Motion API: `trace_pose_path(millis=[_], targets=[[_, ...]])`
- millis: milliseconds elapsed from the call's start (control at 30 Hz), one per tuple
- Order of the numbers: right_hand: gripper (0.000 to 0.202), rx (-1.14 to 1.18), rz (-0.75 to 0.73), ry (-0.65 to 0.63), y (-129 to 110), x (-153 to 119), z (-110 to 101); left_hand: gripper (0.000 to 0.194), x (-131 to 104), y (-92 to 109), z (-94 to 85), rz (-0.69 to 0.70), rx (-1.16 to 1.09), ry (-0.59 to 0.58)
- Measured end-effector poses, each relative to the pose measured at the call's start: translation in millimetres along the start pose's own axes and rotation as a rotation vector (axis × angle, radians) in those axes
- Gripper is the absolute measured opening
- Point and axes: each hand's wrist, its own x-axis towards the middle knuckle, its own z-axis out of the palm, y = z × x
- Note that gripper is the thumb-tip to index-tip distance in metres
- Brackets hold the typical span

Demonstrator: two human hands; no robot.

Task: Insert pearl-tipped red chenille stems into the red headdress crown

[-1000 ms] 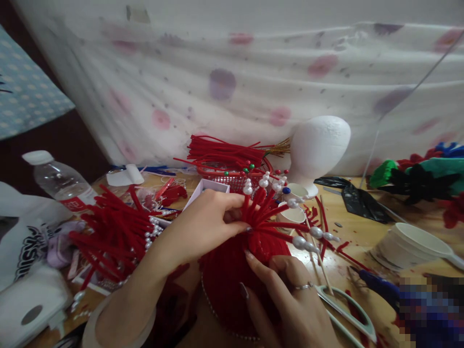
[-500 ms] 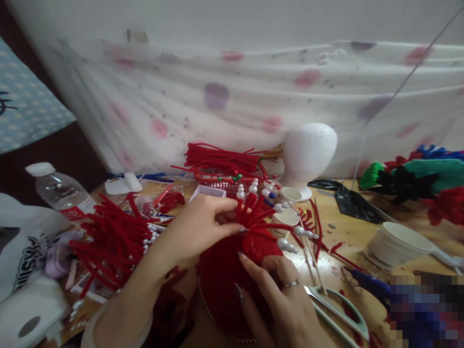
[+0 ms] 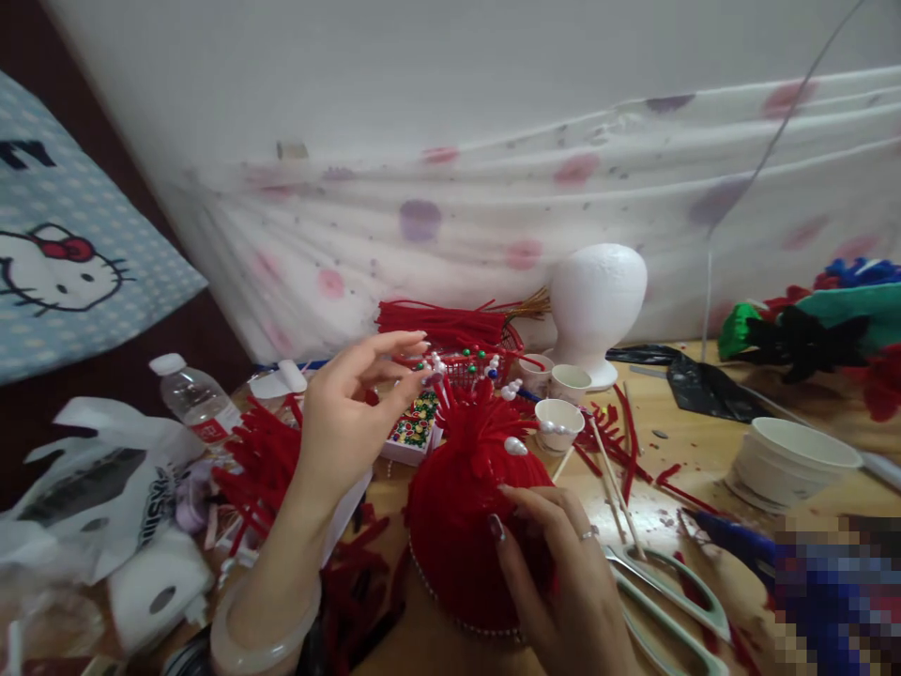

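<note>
A red dome-shaped hat [image 3: 450,526], made of fuzzy chenille stems and edged with a string of small pearls, stands on the table before me. From its top fans a tuft of red chenille stems [image 3: 485,422] tipped with white pearl beads [image 3: 516,446]. My right hand [image 3: 563,573] grips the hat's right side, thumb on the near face and fingers bent against it. Raised to the upper left of the tuft, my left hand [image 3: 352,413] has its fingers stretched and its thumb apart. Its fingertips are close to the beads; whether they touch is unclear.
Behind stand a foam head [image 3: 598,300], a red basket [image 3: 511,352] of chenille stems and paper cups [image 3: 559,427]. A box of coloured beads [image 3: 415,422] is beyond my left hand. Scissors [image 3: 676,601] lie at right. A bottle [image 3: 193,404] and plastic bag [image 3: 105,469] sit left.
My left hand has let go of the tuft's base and moved up and left, its fingers spreading. My right hand stays on the hat. The camera view has shifted.
</note>
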Motion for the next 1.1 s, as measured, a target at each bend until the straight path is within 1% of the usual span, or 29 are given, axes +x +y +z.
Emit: trace_pose_path(millis=[67,100,133,200,233,267,300,333,367,433,467,533,633,733,800,967,1100], targets=[[0.027,-0.004,0.009,0.012,0,1,0,0.026,-4,2,1.0,0.019,-0.002,0.109],[0.026,-0.007,0.004,0.017,0,1,0,0.022,-8,1,1.8,0.032,-0.004,0.204],[0.025,-0.008,-0.001,0.023,-1,2,0,0.019,-13,-2,2.6,0.051,-0.009,0.324],[0.024,-0.002,-0.013,0.029,-1,3,0,0.014,-29,-12,3.9,0.074,-0.021,0.555],[0.023,0.004,-0.018,0.029,-1,3,-1,0.012,-39,-18,4.3,0.068,-0.026,0.619],[0.023,0.009,-0.020,0.028,-2,3,-1,0.011,-50,-24,4.8,0.025,-0.007,0.598],[0.023,0.013,-0.021,0.025,-2,3,-2,0.012,-62,-29,5.7,-0.033,0.038,0.537],[0.023,0.014,-0.024,0.020,-2,3,-2,0.014,-74,-32,6.9,-0.087,0.107,0.440],[0.022,0.014,-0.027,0.018,-3,3,-2,0.014,-84,-35,8.6,-0.136,0.186,0.282],[0.022,0.016,-0.031,0.014,-3,3,-3,0.014,-99,-36,13.5,-0.102,0.303,0.047],[0.022,0.018,-0.033,0.015,-2,3,-3,0.015,-103,-35,16.3,-0.063,0.350,-0.040],[0.023,0.025,-0.034,0.017,-1,3,-3,0.020,-107,-34,21.3,0.031,0.431,-0.133],[0.025,0.026,-0.044,-0.006,3,2,-3,0.028,-108,-36,24.5,0.159,0.536,-0.182],[0.025,0.014,-0.046,-0.022,4,2,-4,0.032,-107,-39,23.2,0.302,0.619,-0.208],[0.024,0.009,-0.043,-0.019,3,2,-5,0.033,-107,-40,21.6,0.372,0.669,-0.220],[0.026,-0.009,-0.042,-0.073,2,3,-6,0.030,-103,-37,20.0,0.489,0.746,-0.215],[0.037,-0.060,-0.084,-0.070,0,5,-4,0.030,-103,-35,20.7,0.540,0.764,-0.170]])
